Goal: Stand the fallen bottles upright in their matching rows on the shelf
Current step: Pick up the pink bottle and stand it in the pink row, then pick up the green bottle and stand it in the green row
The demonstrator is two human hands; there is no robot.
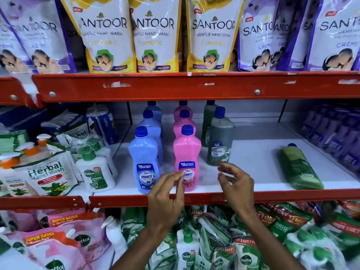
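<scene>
On the white middle shelf (pixel 253 162) stand three rows of bottles with blue caps: a blue row led by a blue bottle (pixel 143 162), a pink row led by a pink bottle (pixel 187 158), and a green row led by a dark green bottle (pixel 220 141). One green bottle (pixel 300 168) lies on its side at the right of the shelf. My left hand (pixel 165 195) hovers in front of the pink bottle's label, fingers loosely curled, holding nothing. My right hand (pixel 236 184) is just below and in front of the dark green bottle, fingers apart and empty.
Purple bottles (pixel 335 137) fill the shelf's right end. Hand-wash pouches and pump bottles (pixel 93 168) crowd the left bay. Red shelf rails (pixel 194 86) run above and below. Refill pouches (pixel 212 36) hang on the top shelf; netted packs (pixel 214 240) fill the shelf below.
</scene>
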